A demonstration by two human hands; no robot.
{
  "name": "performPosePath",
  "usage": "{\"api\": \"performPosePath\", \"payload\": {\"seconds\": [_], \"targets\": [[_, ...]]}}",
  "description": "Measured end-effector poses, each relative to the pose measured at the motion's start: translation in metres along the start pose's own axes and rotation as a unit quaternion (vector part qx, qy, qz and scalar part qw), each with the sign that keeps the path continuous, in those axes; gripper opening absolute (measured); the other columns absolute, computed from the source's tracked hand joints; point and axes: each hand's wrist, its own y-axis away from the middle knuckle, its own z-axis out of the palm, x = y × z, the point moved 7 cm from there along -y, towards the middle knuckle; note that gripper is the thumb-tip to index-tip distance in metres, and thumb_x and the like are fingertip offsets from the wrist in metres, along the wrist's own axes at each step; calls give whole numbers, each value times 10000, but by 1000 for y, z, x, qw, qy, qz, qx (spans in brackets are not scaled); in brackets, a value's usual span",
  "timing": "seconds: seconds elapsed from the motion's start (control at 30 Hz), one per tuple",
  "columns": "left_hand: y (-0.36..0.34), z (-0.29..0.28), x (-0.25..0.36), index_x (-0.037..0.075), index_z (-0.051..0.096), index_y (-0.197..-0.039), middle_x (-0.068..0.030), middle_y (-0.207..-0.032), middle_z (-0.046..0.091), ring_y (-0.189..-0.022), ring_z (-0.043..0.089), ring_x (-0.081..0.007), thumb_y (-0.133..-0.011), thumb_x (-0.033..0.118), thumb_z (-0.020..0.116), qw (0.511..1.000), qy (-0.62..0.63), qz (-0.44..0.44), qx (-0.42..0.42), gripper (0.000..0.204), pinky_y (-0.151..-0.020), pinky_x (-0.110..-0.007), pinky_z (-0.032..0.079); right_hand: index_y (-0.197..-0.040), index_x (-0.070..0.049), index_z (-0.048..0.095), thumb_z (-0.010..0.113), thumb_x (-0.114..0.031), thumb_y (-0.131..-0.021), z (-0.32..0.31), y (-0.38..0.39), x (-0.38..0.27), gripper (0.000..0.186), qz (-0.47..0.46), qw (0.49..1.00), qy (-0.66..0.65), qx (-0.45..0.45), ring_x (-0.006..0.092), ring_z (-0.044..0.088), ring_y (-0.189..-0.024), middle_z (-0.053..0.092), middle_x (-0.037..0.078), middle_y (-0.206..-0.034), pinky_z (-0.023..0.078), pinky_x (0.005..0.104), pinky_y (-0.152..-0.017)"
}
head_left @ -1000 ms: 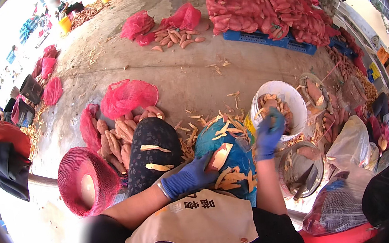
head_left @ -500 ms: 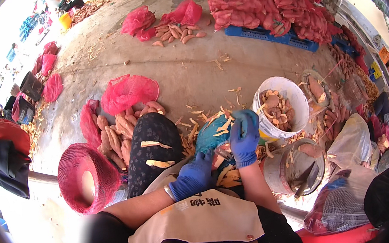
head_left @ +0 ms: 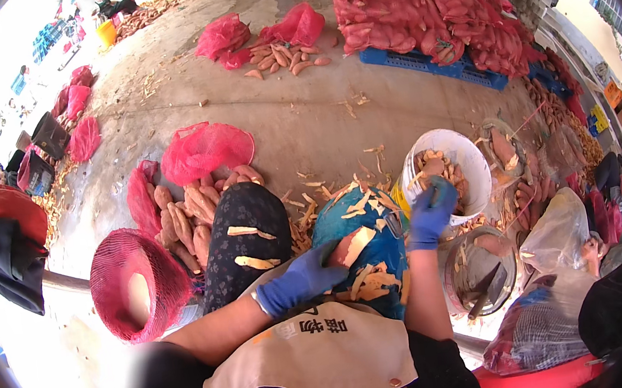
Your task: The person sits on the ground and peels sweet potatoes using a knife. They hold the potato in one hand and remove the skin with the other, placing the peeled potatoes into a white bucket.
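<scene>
My left hand (head_left: 306,278), in a blue work glove, is closed around a partly peeled sweet potato (head_left: 353,247), with pale flesh showing on its upper side. It holds it above my right thigh, which a blue cover (head_left: 331,226) strewn with peel strips drapes. My right hand (head_left: 430,215), gloved the same way, is at the near left rim of the white bucket (head_left: 464,140). Its fingers curl over the bucket's mouth; what they hold, if anything, is hidden. A small dark metal piece (head_left: 393,224) shows on the cover beside that hand.
Unpeeled sweet potatoes (head_left: 198,202) spill from a pink mesh bag (head_left: 207,146) beyond my left knee. A pink-net-lined bucket (head_left: 118,290) stands at left. A grey bucket (head_left: 452,274) with a knife-like blade is at right. Stacked sacks (head_left: 406,17) rest on a blue pallet (head_left: 418,58).
My right hand has moved right, from beside the sweet potato to the white bucket. My left hand has drawn slightly back, and the sweet potato is now in plain sight.
</scene>
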Motion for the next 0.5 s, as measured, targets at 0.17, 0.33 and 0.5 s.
{"api": "performPosePath", "payload": {"seconds": [0.17,0.33,0.5], "targets": [[-1,3,7,37,482,-1282,-317,-1155,574,-1031,594,-457,-779,382,670,980,-175,33,91,639,-869,-498,497,-1103,-33,601,557,-40,-882,27,42,-55,226,115,947,-250,-164,220,609,-865,609,115,-985,491,336,-793],[-1,9,-8,28,407,-1375,-331,-1204,531,-1023,601,-461,-759,421,733,975,-201,7,94,800,-891,-471,505,-1037,-20,594,532,-28,-876,14,15,-24,173,25,999,6,-31,360,602,-923,596,190,-980,496,402,-809],[-9,9,-21,20,397,-1372,-301,-1250,532,-1049,604,-431,-751,423,756,995,-75,12,63,822,-894,-459,506,-1052,-17,591,532,-26,-875,4,13,-12,186,97,990,-84,-54,354,596,-939,598,178,-998,488,396,-835]]}}
